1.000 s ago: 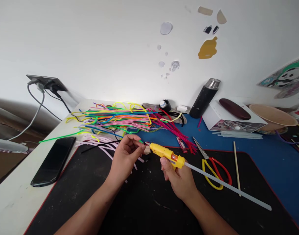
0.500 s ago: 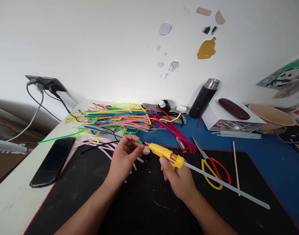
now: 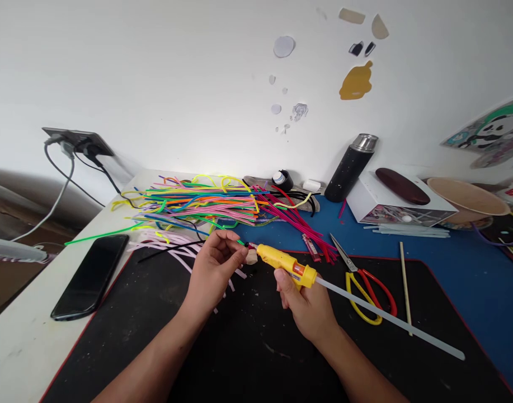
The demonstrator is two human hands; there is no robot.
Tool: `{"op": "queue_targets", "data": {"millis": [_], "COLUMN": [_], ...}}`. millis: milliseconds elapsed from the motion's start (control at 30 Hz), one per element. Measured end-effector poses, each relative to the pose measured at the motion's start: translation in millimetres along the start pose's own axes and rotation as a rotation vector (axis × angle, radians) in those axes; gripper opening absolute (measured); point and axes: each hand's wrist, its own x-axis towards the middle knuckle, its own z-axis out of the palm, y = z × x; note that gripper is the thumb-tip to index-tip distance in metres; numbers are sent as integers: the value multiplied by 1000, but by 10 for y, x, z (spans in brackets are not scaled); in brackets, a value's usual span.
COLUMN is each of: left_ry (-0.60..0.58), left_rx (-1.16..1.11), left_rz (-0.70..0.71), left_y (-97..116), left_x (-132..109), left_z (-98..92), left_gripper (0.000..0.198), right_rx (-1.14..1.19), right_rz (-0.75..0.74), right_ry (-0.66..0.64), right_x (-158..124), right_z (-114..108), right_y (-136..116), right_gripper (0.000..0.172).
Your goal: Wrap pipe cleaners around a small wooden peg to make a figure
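My right hand [image 3: 304,305] grips a yellow hot glue gun [image 3: 281,259], its nozzle pointing left. A long translucent glue stick [image 3: 390,318] sticks out of the gun's back end. My left hand [image 3: 216,260] pinches a small pale wood-like piece [image 3: 252,257] between thumb and fingers, close by the nozzle. Whether the nozzle touches the piece I cannot tell. Something small, dark and green shows at my left fingertips, its shape partly hidden. A black pipe cleaner [image 3: 168,251] runs leftward from behind that hand.
Behind my hands lies a heap of coloured pipe cleaners [image 3: 201,204]. Scissors [image 3: 361,285] and a thin wooden stick [image 3: 406,288] rest right on the black mat [image 3: 256,358]. A phone [image 3: 90,277] lies left. A black thermos [image 3: 351,170] and white box [image 3: 357,193] stand back right.
The view has shifted very slightly. Both hands, the glue gun and the small pale piece keep nearly the same places.
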Motion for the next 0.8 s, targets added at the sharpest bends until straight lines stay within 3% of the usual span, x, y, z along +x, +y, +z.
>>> {"op": "queue_targets", "data": {"millis": [800], "left_ry": [-33], "left_rx": [21], "left_rz": [8], "left_y": [-10], "left_x": [6], "left_z": [-2], "left_gripper": [36], "right_rx": [-45], "right_rz": [-22], "right_ry": [-18], "right_x": [-5], "right_z": [8], "right_y": [-9], "right_gripper": [51]}}
